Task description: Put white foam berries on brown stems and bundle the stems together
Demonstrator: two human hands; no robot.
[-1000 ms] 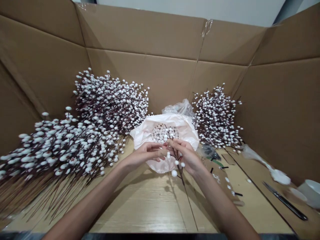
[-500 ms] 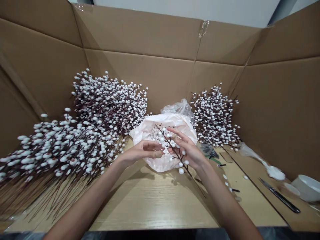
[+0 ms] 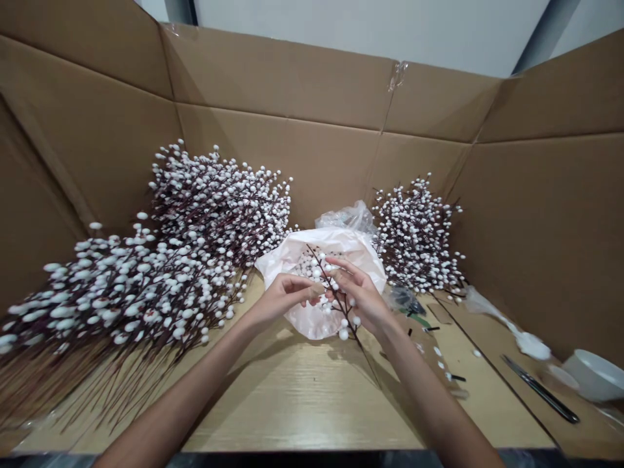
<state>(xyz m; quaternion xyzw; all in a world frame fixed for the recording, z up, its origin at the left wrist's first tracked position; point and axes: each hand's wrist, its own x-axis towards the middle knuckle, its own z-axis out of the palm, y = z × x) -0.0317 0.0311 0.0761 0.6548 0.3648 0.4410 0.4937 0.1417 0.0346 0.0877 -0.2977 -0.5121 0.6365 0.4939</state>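
- Right hand point(image 3: 364, 300): grip closed round the middle of a dark sprig point(image 3: 319, 265) with white beads. It holds the sprig tilted, tip to the far left and stem trailing near-right over the bench point(image 3: 302, 396).
- Left hand point(image 3: 285, 298): narrow grip, thumb and fingertips pinched at a side twig of the same sprig. One hand seems to steady it while the other works on a single point.
- The sprig is held just above the open white bag point(image 3: 285, 260) of loose beads – probably so the beads stay within reach and strays drop back in.
- Big heap of beaded branches point(image 3: 146, 279) lies on the left with stems towards us. A smaller bunch point(image 3: 419, 240) leans at the far right. The two are well apart, so they read as sorted lots.
- Cardboard walls point(image 3: 292, 71) fence the bench on three sides.
- Near right: a dark slim tool point(image 3: 541, 390) and a white bowl point(image 3: 595, 376).
- Hard to tell: what sits between the left fingertips – too small. The bowl is cut by the frame edge, and the heap's stems run out of view.
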